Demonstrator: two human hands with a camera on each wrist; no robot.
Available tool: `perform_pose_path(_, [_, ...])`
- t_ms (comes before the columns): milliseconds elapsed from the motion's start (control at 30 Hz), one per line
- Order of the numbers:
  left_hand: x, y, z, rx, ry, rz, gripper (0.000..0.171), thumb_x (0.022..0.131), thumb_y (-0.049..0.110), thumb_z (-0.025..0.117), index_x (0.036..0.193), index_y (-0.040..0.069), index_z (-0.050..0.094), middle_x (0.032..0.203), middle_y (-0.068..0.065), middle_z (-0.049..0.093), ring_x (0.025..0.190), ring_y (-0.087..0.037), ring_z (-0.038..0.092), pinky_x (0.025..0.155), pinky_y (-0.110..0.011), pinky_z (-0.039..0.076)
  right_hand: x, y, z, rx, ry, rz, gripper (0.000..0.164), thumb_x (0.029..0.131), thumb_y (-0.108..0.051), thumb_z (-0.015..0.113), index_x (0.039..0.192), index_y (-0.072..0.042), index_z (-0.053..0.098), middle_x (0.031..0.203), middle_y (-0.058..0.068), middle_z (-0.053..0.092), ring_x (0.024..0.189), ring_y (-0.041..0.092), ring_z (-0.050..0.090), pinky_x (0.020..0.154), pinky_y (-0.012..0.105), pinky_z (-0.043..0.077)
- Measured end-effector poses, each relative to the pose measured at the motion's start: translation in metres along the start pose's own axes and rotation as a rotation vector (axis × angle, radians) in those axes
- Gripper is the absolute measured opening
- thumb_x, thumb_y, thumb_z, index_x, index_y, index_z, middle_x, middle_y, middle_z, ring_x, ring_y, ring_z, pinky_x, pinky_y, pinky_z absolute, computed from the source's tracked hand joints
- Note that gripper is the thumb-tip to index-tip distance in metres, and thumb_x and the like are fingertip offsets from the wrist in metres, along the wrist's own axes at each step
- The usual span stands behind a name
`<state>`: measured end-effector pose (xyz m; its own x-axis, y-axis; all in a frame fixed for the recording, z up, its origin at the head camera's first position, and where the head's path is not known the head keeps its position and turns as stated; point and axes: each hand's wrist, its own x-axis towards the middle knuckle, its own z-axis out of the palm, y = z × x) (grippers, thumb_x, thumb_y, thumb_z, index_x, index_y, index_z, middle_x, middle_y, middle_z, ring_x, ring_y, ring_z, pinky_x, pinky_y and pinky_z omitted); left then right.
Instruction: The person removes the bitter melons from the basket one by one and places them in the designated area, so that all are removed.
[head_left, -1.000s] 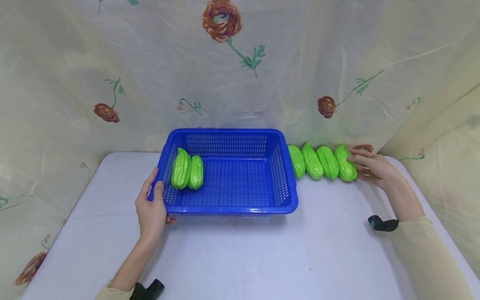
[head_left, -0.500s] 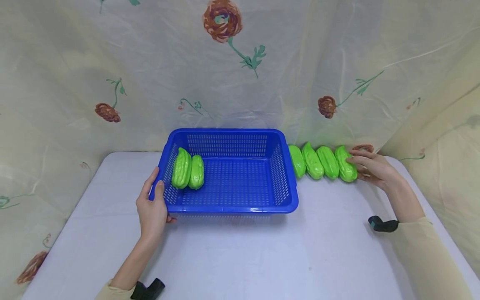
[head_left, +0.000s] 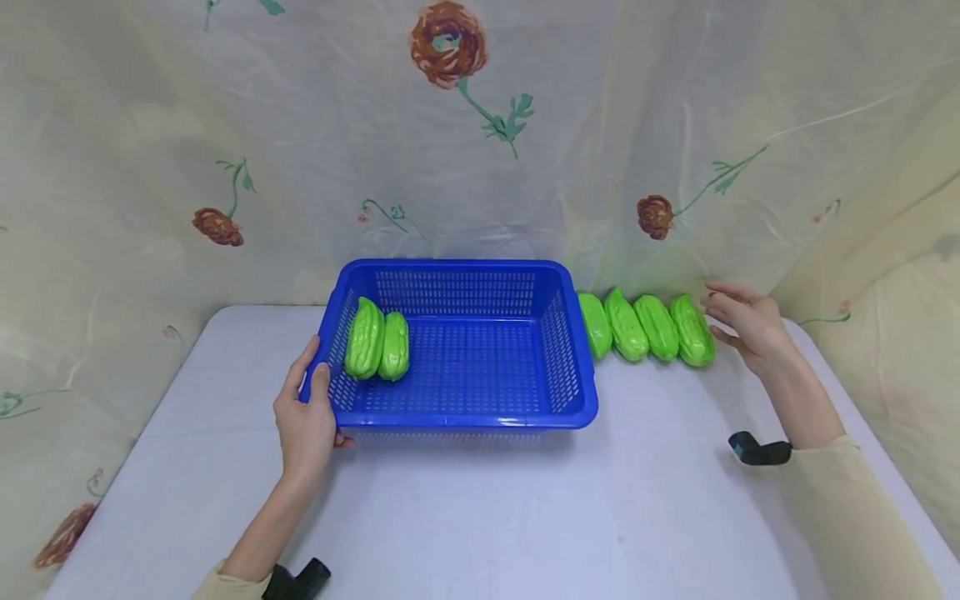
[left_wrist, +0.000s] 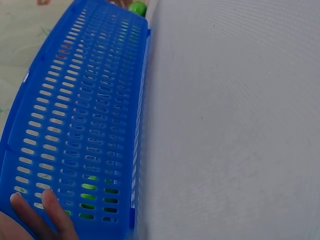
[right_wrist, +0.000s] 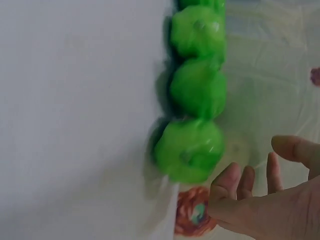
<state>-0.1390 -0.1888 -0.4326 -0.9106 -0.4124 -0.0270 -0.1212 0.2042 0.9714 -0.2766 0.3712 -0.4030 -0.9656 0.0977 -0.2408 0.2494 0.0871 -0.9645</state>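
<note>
My left hand (head_left: 304, 423) grips the left front rim of a blue slotted plastic basket (head_left: 463, 420), thumb on top. Against the basket's left wall lie two glossy green bitter melons, a larger one (head_left: 365, 338) and a smaller one (head_left: 394, 347). Several more bitter melons stand side by side in a row right of the basket. At the row's right end, my right hand (head_left: 753, 329) hovers beside the outermost bitter melon (head_left: 692, 330), fingers loosely bent and holding nothing. The right wrist view shows a gap between the fingers (right_wrist: 226, 179) and that melon (right_wrist: 189, 150).
A white cloth (head_left: 510, 517) covers the table under everything. Flower-printed curtain (head_left: 480, 200) hangs close behind the basket and the row, and down both sides. Each wrist wears a black camera mount (head_left: 759, 450).
My right hand has come off the outermost bitter melon and risen slightly up and away to its right. The left hand and basket stay in place.
</note>
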Motion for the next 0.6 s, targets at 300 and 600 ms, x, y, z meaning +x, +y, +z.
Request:
perform_pose_path(300, [0.0,-0.001,0.0,0.001,0.001,0.001,0.047,0.117,0.036,0.044,0.164,0.04,0.043,0.166,-0.014,0.049,0.04,-0.004,0.05,0.039,-0.025,0.055,-0.015,-0.031,0.039,0.089,-0.134,0.014,0.029,0.11,-0.029,0.062,0.139,-0.025,0.058,0.128,-0.013,0.053,0.116,0.004,0.056,0.089,0.016,0.057])
perform_pose_path(600, [0.0,0.0,0.0,0.001,-0.001,0.01,0.048,0.118,0.035,0.042,0.165,0.039,0.043,0.165,-0.016,0.05,0.039,-0.003,0.05,0.038,-0.024,0.055,-0.022,-0.049,0.079,0.18,-0.33,0.088,0.028,0.113,-0.025,0.058,0.14,-0.024,0.053,0.14,-0.012,0.051,0.128,0.009,0.053,0.096,0.023,0.055])
